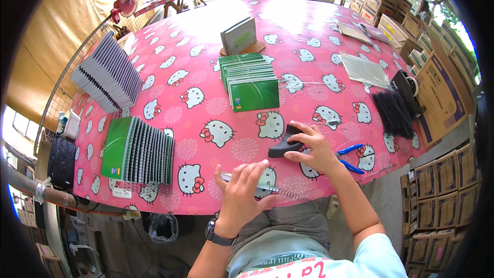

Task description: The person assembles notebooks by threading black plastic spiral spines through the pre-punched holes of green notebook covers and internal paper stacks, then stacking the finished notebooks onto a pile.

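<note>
1. Apparently for steadiness, a thin notebook is held at six o'clock, pinched between the left hand's thumb and fingers; its wire coil is left free toward four o'clock.
2. Blue-handled pliers are laid at four o'clock, probably for easy reach.
3. A black block at five o'clock is straddled by the right hand, thumb nearer, fingers beyond; whether it is lifted cannot be told.
4. The right forearm is slanted toward eleven o'clock, the left toward one.
</note>
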The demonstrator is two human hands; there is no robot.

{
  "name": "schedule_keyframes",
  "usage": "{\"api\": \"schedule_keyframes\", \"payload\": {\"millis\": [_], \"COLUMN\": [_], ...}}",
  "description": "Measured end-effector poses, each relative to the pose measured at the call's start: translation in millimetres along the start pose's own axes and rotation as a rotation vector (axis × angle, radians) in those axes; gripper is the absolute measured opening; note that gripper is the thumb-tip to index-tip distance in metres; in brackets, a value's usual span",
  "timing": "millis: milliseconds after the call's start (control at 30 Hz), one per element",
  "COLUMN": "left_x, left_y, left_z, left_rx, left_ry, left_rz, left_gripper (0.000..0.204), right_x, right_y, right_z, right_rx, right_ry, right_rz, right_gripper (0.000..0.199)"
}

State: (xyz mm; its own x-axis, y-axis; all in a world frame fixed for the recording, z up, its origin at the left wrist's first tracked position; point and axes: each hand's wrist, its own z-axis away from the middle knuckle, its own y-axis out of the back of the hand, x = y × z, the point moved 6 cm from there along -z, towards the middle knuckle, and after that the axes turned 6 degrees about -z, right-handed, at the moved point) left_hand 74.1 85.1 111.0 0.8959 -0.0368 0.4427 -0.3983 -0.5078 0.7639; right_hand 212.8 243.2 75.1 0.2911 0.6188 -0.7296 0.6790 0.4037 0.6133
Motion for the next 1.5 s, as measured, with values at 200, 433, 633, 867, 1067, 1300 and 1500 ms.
{"api": "schedule_keyframes", "payload": {"millis": [200,433,633,867,1067,1300,1500], "left_x": [-25,-28,-32,-56,-92,-97,-89], "left_y": [-7,-7,-6,8,-33,-43,-29], "left_z": [10,7,6,14,38,46,42], "left_rx": [-0.03,-0.003,0.009,0.355,0.048,0.024,0.043], "left_ry": [-0.044,-0.039,0.016,0.108,0.371,0.357,0.303], "left_rz": [-0.094,-0.004,0.074,0.366,0.935,0.996,0.83], "left_gripper": [0.032,0.037,0.07,0.091,0.047,0.022,0.02], "right_x": [-37,-44,-52,-57,-47,-72,-50], "right_y": [-15,-6,-15,-24,-30,-39,-42], "right_z": [20,7,6,2,-7,-17,-21], "right_rx": [-0.46,-0.271,-0.396,-0.42,-0.352,-0.465,-0.312], "right_ry": [-0.001,0.033,0.037,0.094,0.059,0.102,-0.069], "right_rz": [-0.578,-0.418,-0.749,-0.71,-0.636,-0.801,-0.363], "right_gripper": [0.039,0.037,0.031,0.035,0.033,0.036,0.032]}}
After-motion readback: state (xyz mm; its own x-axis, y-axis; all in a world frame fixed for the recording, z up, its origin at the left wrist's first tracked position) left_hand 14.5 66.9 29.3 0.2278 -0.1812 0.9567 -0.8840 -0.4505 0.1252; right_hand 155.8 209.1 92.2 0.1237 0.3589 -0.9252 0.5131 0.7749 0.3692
